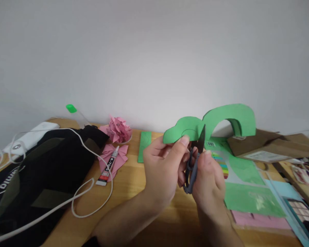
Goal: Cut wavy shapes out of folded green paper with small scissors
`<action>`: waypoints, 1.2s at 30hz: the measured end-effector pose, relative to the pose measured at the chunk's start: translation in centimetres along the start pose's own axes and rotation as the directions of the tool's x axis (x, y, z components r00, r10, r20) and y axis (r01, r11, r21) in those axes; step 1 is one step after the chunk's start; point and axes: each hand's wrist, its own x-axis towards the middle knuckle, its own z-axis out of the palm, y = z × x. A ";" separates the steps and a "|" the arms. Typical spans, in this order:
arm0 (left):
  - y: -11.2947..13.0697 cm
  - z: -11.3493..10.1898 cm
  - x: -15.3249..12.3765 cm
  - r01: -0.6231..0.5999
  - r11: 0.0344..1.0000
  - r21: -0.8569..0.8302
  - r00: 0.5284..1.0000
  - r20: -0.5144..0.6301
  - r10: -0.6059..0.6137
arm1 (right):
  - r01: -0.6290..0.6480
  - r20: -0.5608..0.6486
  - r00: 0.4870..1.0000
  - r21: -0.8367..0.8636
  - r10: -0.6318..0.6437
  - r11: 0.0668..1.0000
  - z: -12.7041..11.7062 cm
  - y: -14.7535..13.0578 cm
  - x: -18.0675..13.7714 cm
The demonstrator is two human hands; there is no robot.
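Both hands work above the worktop (134, 192): left hand (164, 168) pinches the green paper cutout (221, 120), right hand (211, 178) grips grey scissors (194, 161), blades at its edge.

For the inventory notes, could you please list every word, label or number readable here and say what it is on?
"B-70..." reads partly on the glue tube; the last digits are blurred.
White lettering on the black bag is cut off and unreadable.
The barcode sticker on the paper pack is too small to read.
The label on the brown envelope is blurred.
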 end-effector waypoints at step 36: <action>0.1 0.2 0.2 0.014 1.000 0.026 0.999 -0.050 -0.012 | 0.066 -0.043 0.997 -0.007 -0.066 0.998 0.0 0.5 0.3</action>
